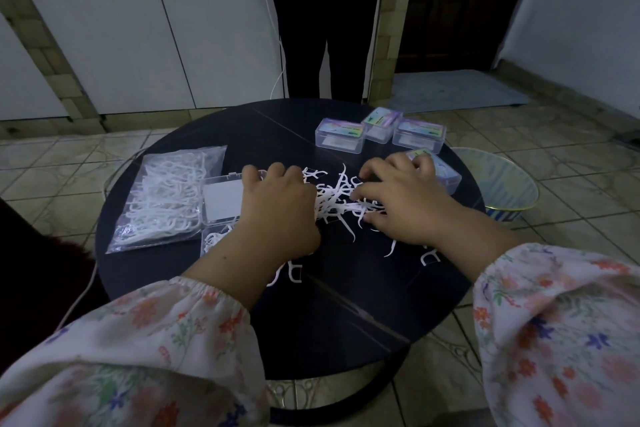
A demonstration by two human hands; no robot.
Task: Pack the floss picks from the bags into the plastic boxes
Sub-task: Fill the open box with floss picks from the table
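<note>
A loose pile of white floss picks (337,203) lies in the middle of the round dark table (346,308). My left hand (280,215) lies on the pile's left side, fingers curled down into the picks. From the right, my right hand (401,201) covers the other side with fingers curled over picks. A clear bag of floss picks (166,194) lies at the left. An open clear plastic box (221,203) sits beside it, its lower half (214,239) holding some picks. Three closed boxes with labels (341,134) (381,123) (419,133) stand at the back right.
Another labelled box (446,175) lies partly behind my right hand. A few stray picks (294,272) (429,255) lie near the table's front. A round bin (502,184) stands on the tiled floor at the right. A person in dark trousers (322,21) stands behind the table.
</note>
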